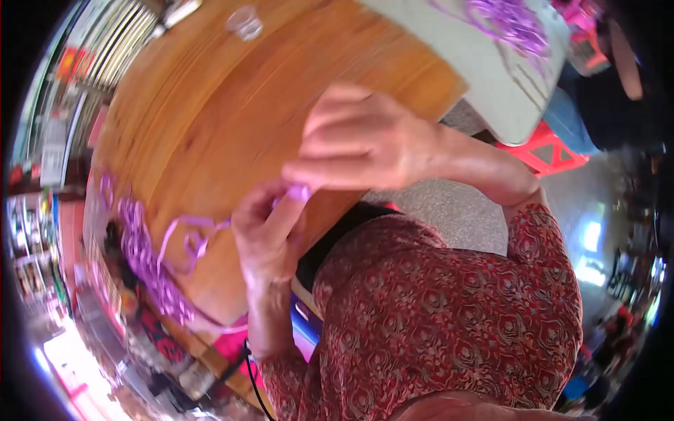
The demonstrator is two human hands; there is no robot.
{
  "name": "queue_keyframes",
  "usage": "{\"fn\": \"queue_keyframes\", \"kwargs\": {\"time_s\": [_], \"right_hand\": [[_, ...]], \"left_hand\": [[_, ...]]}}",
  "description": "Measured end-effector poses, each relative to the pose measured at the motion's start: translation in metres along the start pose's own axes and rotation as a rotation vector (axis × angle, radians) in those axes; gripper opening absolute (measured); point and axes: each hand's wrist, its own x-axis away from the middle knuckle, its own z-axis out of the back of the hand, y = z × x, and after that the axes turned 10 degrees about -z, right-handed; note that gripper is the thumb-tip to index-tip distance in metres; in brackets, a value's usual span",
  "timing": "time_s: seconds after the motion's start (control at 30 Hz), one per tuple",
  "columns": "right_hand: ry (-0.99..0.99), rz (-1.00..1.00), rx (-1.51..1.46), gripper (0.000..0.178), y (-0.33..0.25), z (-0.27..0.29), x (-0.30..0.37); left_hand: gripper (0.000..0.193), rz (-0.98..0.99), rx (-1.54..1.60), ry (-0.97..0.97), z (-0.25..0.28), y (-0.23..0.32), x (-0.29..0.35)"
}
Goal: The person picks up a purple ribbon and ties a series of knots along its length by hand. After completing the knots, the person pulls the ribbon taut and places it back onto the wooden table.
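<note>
My left hand (pixel 269 231) is closed over the wooden table near its edge, pinching a shiny purple ribbon (pixel 300 192) between thumb and fingers. From that hand a loose length of the ribbon trails left in loops. My right hand (pixel 361 144), slightly blurred, meets the left at the fingertips, right beside the pinched ribbon. Its fingers are curled together, and what they hold, if anything, is hidden. A long bundle of purple ribbon (pixel 151 270) lies along the table's left edge.
The wooden table (pixel 210 119) bears a small clear plastic item (pixel 244 24) at its far side. At the upper right, a white table (pixel 484 91) holds another purple ribbon heap (pixel 509 24). A red plastic stool (pixel 551 151) stands beside it. A dark cable (pixel 254 379) hangs near my left forearm.
</note>
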Motion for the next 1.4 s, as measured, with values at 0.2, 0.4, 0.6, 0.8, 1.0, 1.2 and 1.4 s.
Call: {"fn": "queue_keyframes", "kwargs": {"time_s": [0.2, 0.4, 0.6, 0.8, 1.0, 1.2, 1.4], "right_hand": [[0.169, -0.458, -0.205, 0.026, -0.019, -0.022, 0.009], [0.121, -0.561, -0.224, 0.021, -0.032, -0.03, 0.004], [0.055, -0.995, -0.645, 0.008, -0.04, -0.03, 0.0], [0.04, -1.328, -1.249, 0.012, -0.04, -0.037, -0.002], [0.232, -0.827, -0.564, 0.017, -0.042, -0.047, -0.002], [0.177, -0.712, -0.539, 0.017, -0.033, -0.05, -0.003], [0.233, -0.608, -0.316, 0.017, -0.029, -0.051, 0.003]], "left_hand": [[0.007, -0.176, -0.043, 0.088, -0.001, -0.009, 0.005], [0.011, -0.232, -0.056, 0.141, 0.004, -0.015, 0.01], [0.012, -0.301, -0.002, 0.082, 0.008, -0.02, 0.011], [0.012, -0.277, 0.334, 0.003, 0.011, -0.024, 0.007], [0.011, -0.234, 0.425, 0.006, 0.016, -0.03, 0.005], [0.011, -0.241, 0.431, 0.037, 0.022, -0.032, 0.003], [0.012, -0.263, 0.423, -0.029, 0.019, -0.034, -0.003]]}}
